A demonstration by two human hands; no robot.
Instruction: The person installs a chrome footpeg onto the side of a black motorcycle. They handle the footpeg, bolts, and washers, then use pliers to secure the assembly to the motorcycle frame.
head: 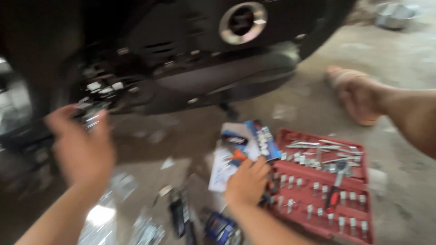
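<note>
1. left hand (84, 147): raised to the underside of the scooter (190, 59), fingers curled round a small bright metal part (92, 119) at the engine area; blur hides what the part is and whether it is fixed to the machine.
2. right hand (247, 181): lowered to the left edge of the red socket tray (324, 186), fingers bent down among the sockets; whether they grip one cannot be told.
3. tray: lies open on the floor (408, 68) just beside the scooter, so both hands reach work and tools without shifting.
4. card packet (238, 152): blue and white, propped against the tray's left edge, touching the right hand.
5. foot (356, 93): bare, resting on the floor beyond the tray.
6. bowl (394, 14): metal, well apart at top right.
</note>
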